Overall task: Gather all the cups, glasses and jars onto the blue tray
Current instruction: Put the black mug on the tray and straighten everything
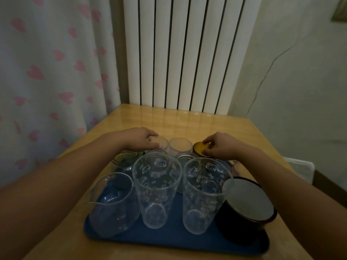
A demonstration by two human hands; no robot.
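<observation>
On the blue tray (169,241) stand, empty, a clear pitcher (112,205), two printed tall glasses (156,190) and a dark lidded jar (246,207), while beyond them the left hand (139,139) curls round a small glass (159,144) and the right hand (219,145) pinches a yellow-lidded jar (201,149).

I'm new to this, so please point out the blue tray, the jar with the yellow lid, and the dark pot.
blue tray (169,241): head view, bare front floor.
jar with the yellow lid (201,148): head view, lid top.
dark pot (247,200): head view, grey lid.
</observation>
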